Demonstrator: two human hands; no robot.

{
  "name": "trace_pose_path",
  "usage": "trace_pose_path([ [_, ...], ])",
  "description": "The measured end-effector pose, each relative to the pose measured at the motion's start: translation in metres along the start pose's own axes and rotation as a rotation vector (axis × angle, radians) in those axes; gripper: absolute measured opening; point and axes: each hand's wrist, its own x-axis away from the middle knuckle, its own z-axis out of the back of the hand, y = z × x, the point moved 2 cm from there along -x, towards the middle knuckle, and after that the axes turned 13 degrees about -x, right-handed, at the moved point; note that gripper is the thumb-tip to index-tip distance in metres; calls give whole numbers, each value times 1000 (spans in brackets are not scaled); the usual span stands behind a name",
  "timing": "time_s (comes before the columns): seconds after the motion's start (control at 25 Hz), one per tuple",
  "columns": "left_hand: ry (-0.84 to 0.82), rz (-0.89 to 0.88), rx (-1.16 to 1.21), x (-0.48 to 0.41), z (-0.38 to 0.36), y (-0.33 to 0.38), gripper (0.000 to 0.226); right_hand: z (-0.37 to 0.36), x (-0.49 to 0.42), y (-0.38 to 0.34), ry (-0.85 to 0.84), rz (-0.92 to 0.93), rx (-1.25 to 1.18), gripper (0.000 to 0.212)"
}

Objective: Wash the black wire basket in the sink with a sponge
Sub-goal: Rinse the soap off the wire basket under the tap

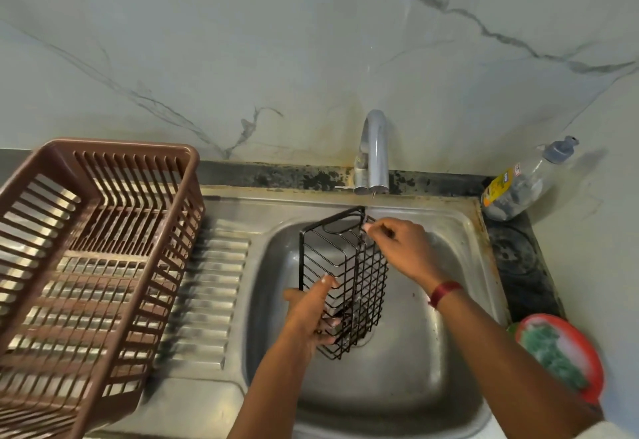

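A pale marble-veined wall (311, 41) backs a steel sink (397, 386), with a ribbed draining board (207, 283) to the left that carries a brown plastic dish rack (96, 248). The black wire basket (345, 272) is held up over the middle of the sink bowl, tilted on end, its far rim just under the tap (375, 151), where what looks like a thin stream of water falls. The left hand (311, 314) grips the near lower end, thumb along one side and fingers curled through the wires. The right hand (404, 248), a red band (446, 293) at its wrist, pinches a wire at the far upper rim, close to the stream. The green sponge (553, 355) lies untouched in a red dish (594, 362) on the counter at the near right, and a soap bottle (518, 186) leans in the far right corner. The step in hand appears to be wetting or rinsing the basket, not scrubbing yet. The next move probably calls for the right hand to let go and reach for the sponge while the left hand bears the basket alone, so that grip needs to be firm — wet wire may slip.
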Motion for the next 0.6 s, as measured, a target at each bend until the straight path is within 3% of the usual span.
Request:
trace_pose_path([
  [0.08,3,-44,-102,-2,2,7,72,0,5,4,42,-140,-64,43],
  [0.16,-7,-86,-179,-4,5,13,76,1,10,6,97,-275,-281,43],
  [0.28,-66,-151,-264,-5,15,23,84,9,23,8,181,-331,-364,44],
  [0.32,-89,-165,-296,-6,20,27,79,12,30,11,223,-346,-379,46],
  [0.44,-85,-280,-289,-7,35,45,27,16,51,21,346,-414,-443,38],
  [0.52,-66,-400,-193,-9,40,58,18,15,61,26,397,-434,-450,33],
  [0.6,-169,-512,-62,-5,37,70,19,15,71,30,429,-432,-485,25],
])
